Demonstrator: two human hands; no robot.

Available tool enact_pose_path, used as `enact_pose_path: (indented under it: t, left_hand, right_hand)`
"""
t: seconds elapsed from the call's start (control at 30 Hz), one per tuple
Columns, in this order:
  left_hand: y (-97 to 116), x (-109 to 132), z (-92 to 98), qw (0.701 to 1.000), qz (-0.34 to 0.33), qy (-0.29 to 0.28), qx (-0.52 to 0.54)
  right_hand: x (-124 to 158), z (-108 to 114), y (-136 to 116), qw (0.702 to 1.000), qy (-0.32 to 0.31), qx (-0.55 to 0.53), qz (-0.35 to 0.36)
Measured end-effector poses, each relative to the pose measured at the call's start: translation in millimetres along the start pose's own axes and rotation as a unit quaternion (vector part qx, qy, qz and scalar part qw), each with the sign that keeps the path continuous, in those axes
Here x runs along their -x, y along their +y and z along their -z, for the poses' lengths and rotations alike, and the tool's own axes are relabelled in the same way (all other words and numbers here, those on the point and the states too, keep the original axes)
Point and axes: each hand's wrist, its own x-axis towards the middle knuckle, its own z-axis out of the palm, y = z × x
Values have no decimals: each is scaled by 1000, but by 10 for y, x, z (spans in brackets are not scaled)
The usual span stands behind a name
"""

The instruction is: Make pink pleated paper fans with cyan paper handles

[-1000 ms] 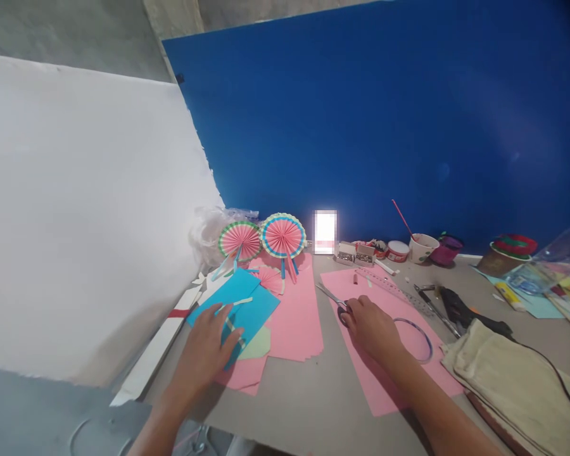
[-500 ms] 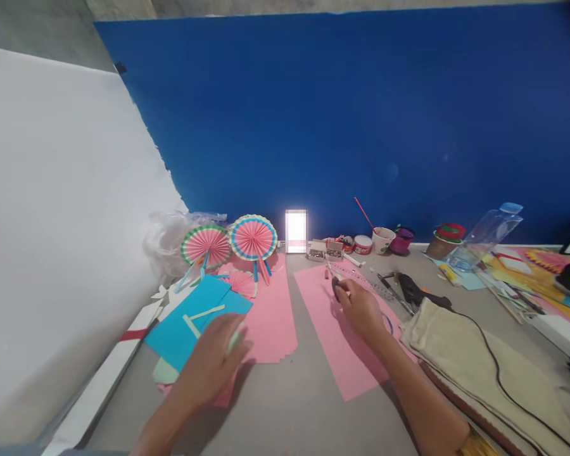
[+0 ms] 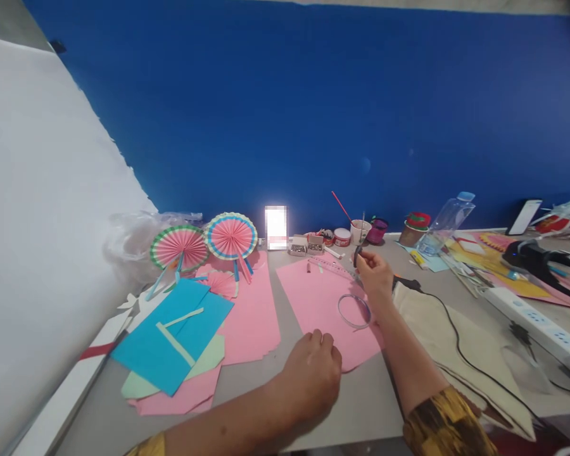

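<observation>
In the head view, the right hand (image 3: 375, 275) is raised just above the far right corner of a pink sheet (image 3: 313, 297). Its fingers are pinched around the dark handles of a pair of scissors (image 3: 360, 244), which stand nearly upright with the blades pointing up in front of the blue backdrop (image 3: 285, 107).

The left hand (image 3: 313, 373) rests at the near edge of the same pink sheet, knuckles toward the camera and fingers curled under. Whether they grip the paper cannot be told.

Between the 2 hands a thin ring (image 3: 354, 311) lies flat on the pink sheet, and a clear ruler (image 3: 330, 266) lies across the sheet's far corner.

To the left, blue paper (image 3: 171, 335) with pale strips on it overlaps a second stack of pink sheets. Beyond it 2 paper fans (image 3: 230, 235) stand side by side, one rimmed in blue and the other in green.

On the right, a cream cloth (image 3: 456, 348) is crossed by a black cable (image 3: 460, 345), with a white power strip (image 3: 536, 323) beside it. A plastic bottle (image 3: 449, 218) and a cup (image 3: 360, 231) stand along the back of the grey table (image 3: 361, 405).
</observation>
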Motion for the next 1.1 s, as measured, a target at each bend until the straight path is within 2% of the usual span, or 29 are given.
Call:
enact_pose_path:
  t: [0.2,0.3,0.4,0.5,0.6,0.67,0.8,0.9,1.0,1.1]
  left_hand:
    - [-14,25,5,1000,19,15,12]
    - [-15,-16,-66,999,33,22,6]
    - [-57,-61,-160,998,52,36,4]
    - [-133,-81,-198,999,42,33,7]
    - [-204,-73,-151,999,36,21,22]
    - [-242,-45,-75,998,44,15,34]
    - [-326,104,100,996,58,4,63]
    - [-393,299,141,992,61,8,108]
    - [-423,506,84,982,48,55,175]
    - [-411,647,6,967,29,119,223]
  right_hand:
    - [-50,79,37,993,-84,83,10]
    - [-11,139,-26,982,-132,138,18]
    - [43,207,-98,956,-239,172,6]
    - [105,249,-135,924,-349,155,-1]
    - [142,236,-138,901,-406,149,26]
    - [134,209,-123,905,-391,163,47]
    - [52,173,-61,933,-302,192,49]
    - [-10,166,-25,949,-235,203,55]
    - [5,121,-49,962,-185,188,67]
    - [179,-16,-145,969,-188,137,80]
